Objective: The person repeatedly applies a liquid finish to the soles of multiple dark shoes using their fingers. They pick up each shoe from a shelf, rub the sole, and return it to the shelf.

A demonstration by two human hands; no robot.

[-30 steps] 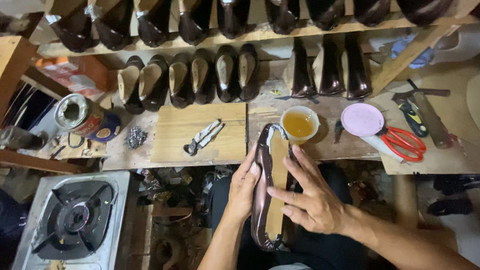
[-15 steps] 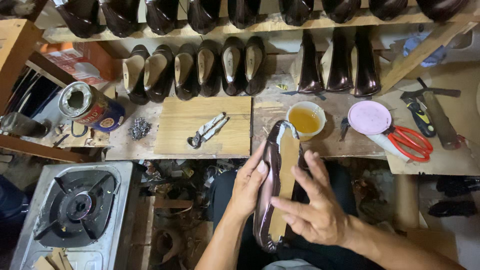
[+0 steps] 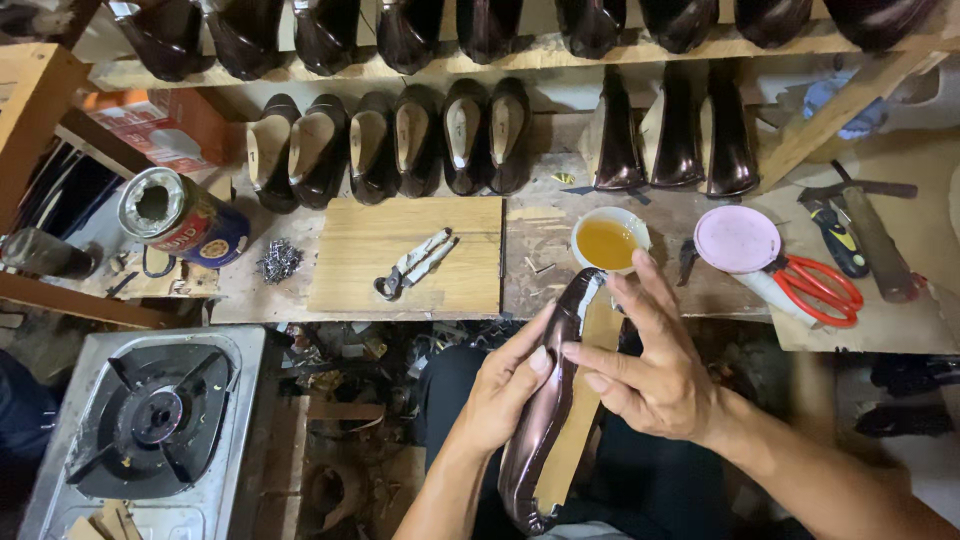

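Note:
A dark glossy shoe upper on a last [image 3: 540,420] lies sole-up across my lap, its tan insole facing me. My left hand [image 3: 497,385] grips its left side, thumb on the leather edge. Over the insole hovers my right hand [image 3: 655,365], fingers spread, thumb and a fingertip touching the leather rim near the toe. Just beyond the toe, a white cup of amber glue [image 3: 607,241] stands on the workbench [image 3: 540,250].
On a wooden board [image 3: 350,250] lie metal pincers [image 3: 412,265], with a pile of nails [image 3: 279,261] and a tin can [image 3: 180,216] to the left. Right: pink lid [image 3: 737,238], red scissors [image 3: 818,286], hammer [image 3: 868,235]. Rows of lasted shoes [image 3: 400,140] behind. A gas stove [image 3: 145,420] sits low left.
The view has shifted slightly. My right hand has lifted off the insole and moved toward the toe, fingers spreading. The left hand keeps its grip on the shoe.

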